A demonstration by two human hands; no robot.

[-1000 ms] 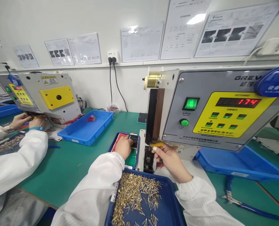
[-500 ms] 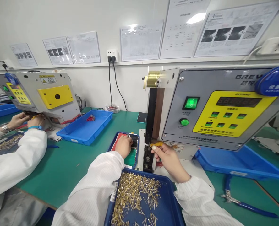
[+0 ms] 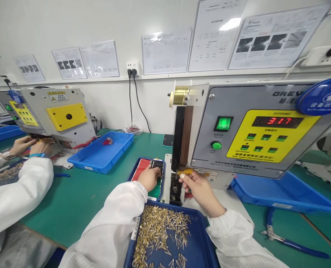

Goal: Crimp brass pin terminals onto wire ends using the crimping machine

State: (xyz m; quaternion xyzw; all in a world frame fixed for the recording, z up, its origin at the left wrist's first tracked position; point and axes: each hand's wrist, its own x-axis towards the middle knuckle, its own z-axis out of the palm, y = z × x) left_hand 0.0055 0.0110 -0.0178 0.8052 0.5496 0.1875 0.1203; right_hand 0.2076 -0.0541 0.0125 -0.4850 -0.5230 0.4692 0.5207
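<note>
Grip closed, the right hand (image 3: 200, 193) steadies a yellow-sleeved part (image 3: 185, 171) in the crimping machine (image 3: 210, 149) at centre; the left hand (image 3: 149, 178) over a tray (image 3: 143, 158) shows no clear grip.

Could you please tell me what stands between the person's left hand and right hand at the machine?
In the head view, the bench machine's white upright plate and dark metal block stand between the left hand and the right hand, which pinches a yellow part.
</note>
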